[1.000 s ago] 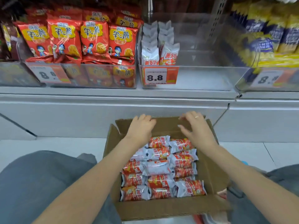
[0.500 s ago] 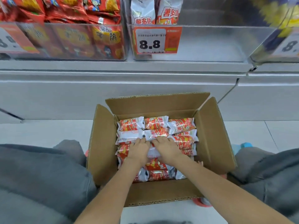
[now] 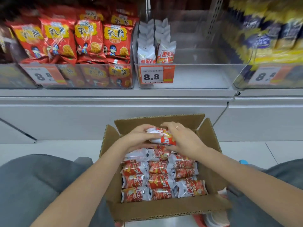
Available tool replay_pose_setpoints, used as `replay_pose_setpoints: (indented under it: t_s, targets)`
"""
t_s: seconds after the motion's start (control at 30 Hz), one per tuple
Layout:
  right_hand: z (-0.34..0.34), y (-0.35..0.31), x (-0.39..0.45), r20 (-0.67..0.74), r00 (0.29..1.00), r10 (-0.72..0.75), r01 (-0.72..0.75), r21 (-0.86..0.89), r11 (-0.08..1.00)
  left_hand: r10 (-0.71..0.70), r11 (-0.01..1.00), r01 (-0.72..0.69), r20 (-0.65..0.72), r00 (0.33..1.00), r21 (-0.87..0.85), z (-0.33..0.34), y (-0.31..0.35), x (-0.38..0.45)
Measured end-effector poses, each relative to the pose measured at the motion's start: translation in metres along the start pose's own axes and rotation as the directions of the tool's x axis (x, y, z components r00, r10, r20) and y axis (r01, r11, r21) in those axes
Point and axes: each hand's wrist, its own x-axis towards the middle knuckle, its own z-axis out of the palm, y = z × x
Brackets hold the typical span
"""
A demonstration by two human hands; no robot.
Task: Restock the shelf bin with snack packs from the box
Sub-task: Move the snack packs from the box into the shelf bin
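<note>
An open cardboard box [image 3: 211, 145] on the floor between my knees holds several red-and-white snack packs [image 3: 161, 179] lying in rows. Above its far end, both hands hold a small bunch of these packs [image 3: 164, 137]. My left hand [image 3: 139, 139] grips the bunch from the left and my right hand [image 3: 184, 139], with a ring, curls round it from the right. The clear shelf bin [image 3: 196, 76] with the 8.8 price tag stands above. It has two short rows of the same packs [image 3: 155, 45] upright at its left side.
A bin of red snack bags [image 3: 77, 46] stands to the left and a bin of yellow-and-blue packs [image 3: 270, 38] to the right. A grey shelf ledge [image 3: 114, 99] runs between bins and box. My grey trouser knees flank the box.
Both hands were pressed down among the packs in the box; now they have risen to the box's far end holding a bunch of packs. The camera has tilted up toward the shelf.
</note>
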Motion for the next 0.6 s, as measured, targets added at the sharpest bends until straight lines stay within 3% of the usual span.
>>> replay_pose_setpoints:
  t_s: [0.1,0.17,0.27,0.37,0.6]
  targets:
    - [-0.049,0.003,-0.001,-0.032,0.993,0.114,-0.090,0.424,0.901,0.218,0.942,-0.204,-0.025,0.976,0.268,-0.005,0.045,-0.018]
    - [-0.077,0.002,-0.001,-0.008,0.986,0.169,-0.135,0.564,0.815,0.313,0.877,-0.294,0.013,0.950,0.379,-0.007,0.074,-0.032]
    - [-0.103,-0.001,0.001,0.070,0.986,0.152,-0.156,0.704,0.693,0.370,0.843,-0.370,0.077,0.926,0.390,-0.005,0.107,-0.049]
    - [-0.109,-0.003,0.003,0.047,0.979,0.198,-0.156,0.799,0.580,0.424,0.806,-0.427,0.103,0.900,0.411,-0.004,0.118,-0.055]
    - [-0.105,0.003,0.021,0.140,0.956,0.256,-0.240,0.876,0.418,0.488,0.839,-0.490,0.071,0.870,0.237,-0.007,0.138,-0.037]
